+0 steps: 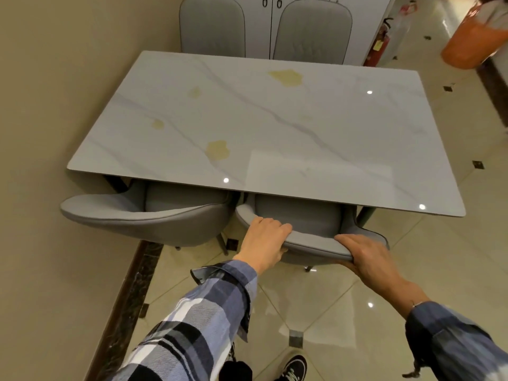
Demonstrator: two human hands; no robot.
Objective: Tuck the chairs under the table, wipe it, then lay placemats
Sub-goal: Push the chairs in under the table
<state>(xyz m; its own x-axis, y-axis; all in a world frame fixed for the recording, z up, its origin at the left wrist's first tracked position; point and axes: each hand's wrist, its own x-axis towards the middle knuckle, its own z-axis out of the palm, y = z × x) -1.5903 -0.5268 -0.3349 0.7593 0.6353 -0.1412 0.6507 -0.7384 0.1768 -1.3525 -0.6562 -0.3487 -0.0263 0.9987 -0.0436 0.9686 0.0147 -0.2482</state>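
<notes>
Nearest the camera: two plaid sleeves [192, 325] and a black shoe [295, 367] on the glossy tiled floor [316, 292].

Left hand [264, 240]: grip curled over the top edge of the near right chair [310, 240], fingers on the inner side of the backrest, thumb underneath.

Right hand [368, 257]: grip wrapped round the same backrest edge, further right.

Near right chair: seat partly under the tabletop [275, 119], backrest clear of its near edge.

Near left chair [143, 215]: just beside it, seat partly under the tabletop, backrest angled toward the wall.

Two far chairs [213, 26], [313, 31]: backrests upright against the far edge.

Tabletop: white marble pattern with grey veins, bearing several yellowish stains [286, 77].

Right background: a red fire extinguisher [380, 42] beside a white cabinet [272, 12].
</notes>
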